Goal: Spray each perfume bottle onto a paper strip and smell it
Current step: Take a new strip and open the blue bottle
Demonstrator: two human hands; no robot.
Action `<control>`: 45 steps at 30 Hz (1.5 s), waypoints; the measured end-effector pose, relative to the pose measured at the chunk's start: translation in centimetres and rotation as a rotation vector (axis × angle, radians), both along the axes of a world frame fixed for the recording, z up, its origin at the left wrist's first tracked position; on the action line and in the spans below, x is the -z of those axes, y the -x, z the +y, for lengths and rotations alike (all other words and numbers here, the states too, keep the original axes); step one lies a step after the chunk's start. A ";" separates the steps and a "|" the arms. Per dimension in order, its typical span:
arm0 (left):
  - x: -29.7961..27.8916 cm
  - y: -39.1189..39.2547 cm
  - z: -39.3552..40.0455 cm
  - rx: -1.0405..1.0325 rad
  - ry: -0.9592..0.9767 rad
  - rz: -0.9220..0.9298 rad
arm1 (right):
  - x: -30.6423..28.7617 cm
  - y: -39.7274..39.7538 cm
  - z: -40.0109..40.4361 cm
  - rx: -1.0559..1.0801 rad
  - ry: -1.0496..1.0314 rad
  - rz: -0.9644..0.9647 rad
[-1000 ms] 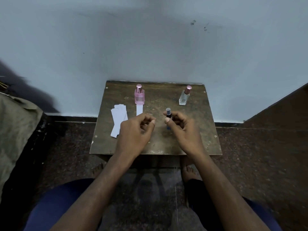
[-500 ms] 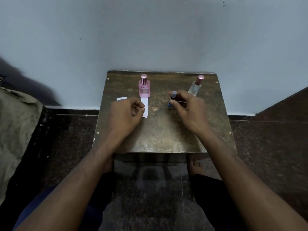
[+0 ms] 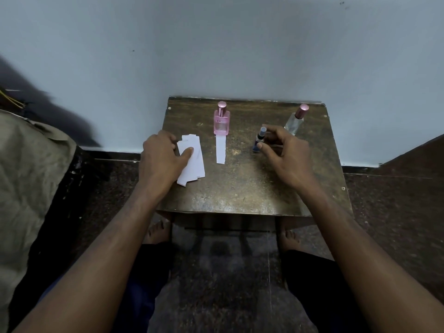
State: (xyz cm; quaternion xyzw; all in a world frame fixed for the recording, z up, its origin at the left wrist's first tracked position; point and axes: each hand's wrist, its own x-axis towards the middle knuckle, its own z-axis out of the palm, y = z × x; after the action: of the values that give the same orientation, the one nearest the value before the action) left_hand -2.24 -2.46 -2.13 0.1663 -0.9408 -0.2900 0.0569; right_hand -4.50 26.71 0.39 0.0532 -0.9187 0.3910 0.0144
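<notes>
dim, soft focus, wide-angle edge distortion

Pink perfume bottle point(image 3: 221, 122) in the upper middle of the frame, faint pale lettering on its front face, too blurred to read with any certainty, no other text, label, number or sign readable anywhere else in view

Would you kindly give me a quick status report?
Left hand pressing paper strips. Right hand around blue bottle, grip unclear. Nothing in the way.
</notes>
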 end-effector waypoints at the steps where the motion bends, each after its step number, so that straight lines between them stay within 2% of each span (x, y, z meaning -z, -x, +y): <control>1: 0.1 -0.1 -0.1 -0.004 0.002 -0.014 | 0.1 -0.1 0.2 0.018 0.011 0.000; 4: -0.2 -0.5 -0.2 -0.011 -0.010 -0.051 | -0.1 -1.1 0.6 0.139 0.056 0.114; 8: -0.8 -0.5 0.0 -0.034 -0.062 -0.038 | -2.1 -3.7 0.3 0.263 0.116 0.407; 11: -1.1 -0.4 0.1 -0.038 -0.061 -0.067 | -2.7 -5.4 -0.7 0.156 0.032 0.587; 13: -1.2 -0.8 -0.3 -0.018 -0.012 -0.126 | -2.4 -6.1 -2.3 0.007 0.006 0.629; 15: -1.3 -1.1 -0.8 -0.004 -0.025 -0.161 | -1.7 -6.2 -4.1 -0.158 -0.020 0.616; 17: -1.5 -1.3 -1.1 -0.028 -0.098 -0.172 | -0.9 -5.9 -5.5 -0.274 -0.047 0.525; 20: -1.9 -1.8 -1.3 -0.063 -0.189 -0.174 | 0.3 -5.6 -6.8 -0.334 -0.062 0.368; 29: -2.7 -2.8 -2.1 -0.103 -0.417 -0.171 | 1.4 -5.0 -8.1 -0.282 -0.009 0.160; 37: -2.4 -2.9 -1.9 -0.032 -0.345 -0.176 | 1.1 -5.5 -9.3 -0.282 -0.019 0.123; 45: -2.7 -3.2 -3.1 -0.058 -0.358 -0.166 | 1.3 -4.7 -10.2 -0.247 0.034 0.081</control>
State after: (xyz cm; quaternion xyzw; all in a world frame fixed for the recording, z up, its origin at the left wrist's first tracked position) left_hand 0.96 -5.52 0.59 0.2242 -0.8705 -0.4359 -0.0430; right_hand 0.21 16.47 -0.91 0.1813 -0.8972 0.4026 0.0044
